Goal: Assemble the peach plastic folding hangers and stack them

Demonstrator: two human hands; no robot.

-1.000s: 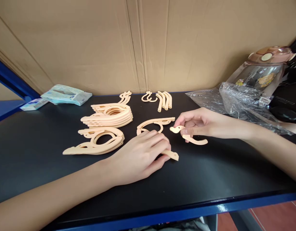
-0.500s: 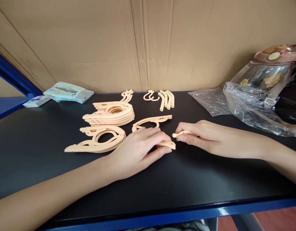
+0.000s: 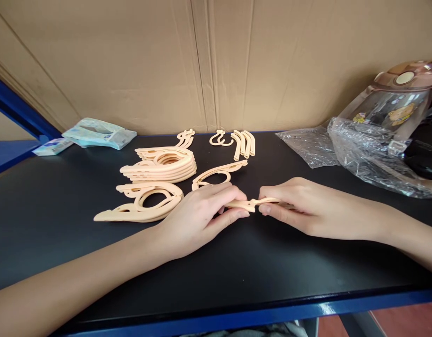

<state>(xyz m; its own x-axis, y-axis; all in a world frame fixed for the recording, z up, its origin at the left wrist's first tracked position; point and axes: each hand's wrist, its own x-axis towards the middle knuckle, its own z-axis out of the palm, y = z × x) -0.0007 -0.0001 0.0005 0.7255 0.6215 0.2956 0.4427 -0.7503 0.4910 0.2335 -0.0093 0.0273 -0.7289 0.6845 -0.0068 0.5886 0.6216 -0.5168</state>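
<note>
My left hand (image 3: 202, 213) is closed on the end of a peach plastic hanger arm (image 3: 219, 172) that curves away behind my fingers. My right hand (image 3: 296, 206) pinches a small peach hook piece (image 3: 263, 201), mostly hidden under my fingers. The tips of the two pieces meet between my hands, just above the black tabletop (image 3: 237, 267). To the left lie two stacks of the same hanger arms, a near stack (image 3: 142, 202) and a far stack (image 3: 161, 166).
More peach hooks and curved bars (image 3: 237, 142) lie at the back by the cardboard wall. A crumpled clear plastic bag (image 3: 360, 150) and a water bottle (image 3: 395, 105) sit at the right. A tissue pack (image 3: 98, 133) lies at the back left.
My right hand turned the hook piece down and brought it left to the arm's end. My left hand shifted the arm slightly up and right, so the two pieces now touch.
</note>
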